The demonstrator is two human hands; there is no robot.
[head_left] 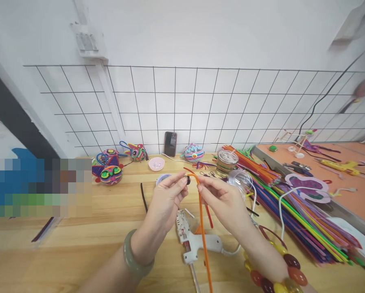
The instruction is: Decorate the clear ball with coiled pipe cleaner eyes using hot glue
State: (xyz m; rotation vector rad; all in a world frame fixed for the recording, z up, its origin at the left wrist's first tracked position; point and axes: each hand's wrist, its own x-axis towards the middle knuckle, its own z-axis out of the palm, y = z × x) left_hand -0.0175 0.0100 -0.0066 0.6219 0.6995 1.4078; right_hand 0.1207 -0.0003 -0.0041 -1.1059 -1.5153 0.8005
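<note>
Near the middle of the head view, my left hand [167, 199] pinches a small black round piece [187, 180] between thumb and fingers. My right hand [223, 199] is closed on an orange pipe cleaner [202, 228]. The pipe cleaner's upper end bends over toward the black piece and seems to touch it; its long tail hangs down toward me. Below my hands, a white glue gun [211, 243] lies on the wooden table [109, 240]. A short red pipe cleaner [209, 216] is just beyond the orange one.
Bundles of coloured pipe cleaners [292, 219] lie to the right. A clear jar [227, 162], a pink dish [156, 164] and a phone [170, 143] stand at the back. Colourful wrapped fish-like crafts [110, 174] sit back left. White cables [280, 211] cross the right side.
</note>
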